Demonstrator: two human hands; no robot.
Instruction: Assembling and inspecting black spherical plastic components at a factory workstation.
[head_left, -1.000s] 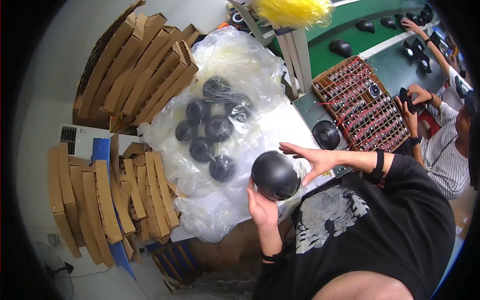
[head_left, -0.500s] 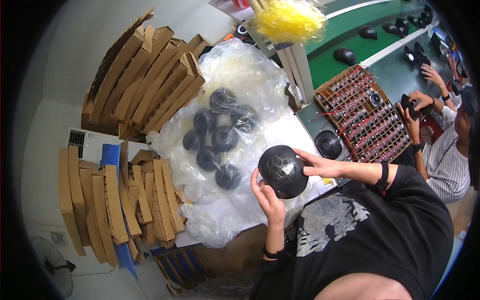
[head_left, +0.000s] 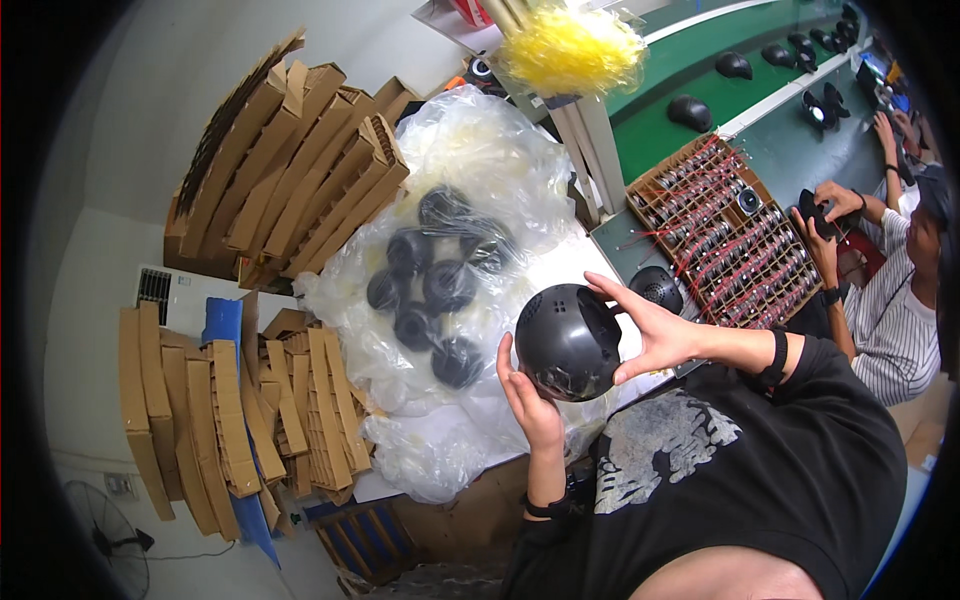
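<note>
A glossy black rounded shell [head_left: 562, 345] is between my two hands, above the table's front part. It looks like a speaker housing, with small holes along its top and a larger opening at its right side. My left hand [head_left: 533, 408] supports its left and lower left side, fingers curved against it. My right hand [head_left: 655, 330] grips the right rim, thumb low and fingers up by the opening. Just beyond my right hand lies another black shell with a perforated face [head_left: 656, 287]. Several black round shells [head_left: 450, 283] sit under clear plastic film [head_left: 490, 135] to the left.
Cardboard partitions [head_left: 285, 170] are stacked at the far left, with more cardboard strips [head_left: 230, 410] nearer. A divided box [head_left: 725, 230] holds speaker parts with red wires. Black shells lie on a green conveyor [head_left: 650, 85]. A co-worker in a striped shirt [head_left: 895, 320] handles a black part at right.
The shell has been turned in my hands, bringing its small holes and side opening into view. My right hand's fingers have spread wider along its rim.
</note>
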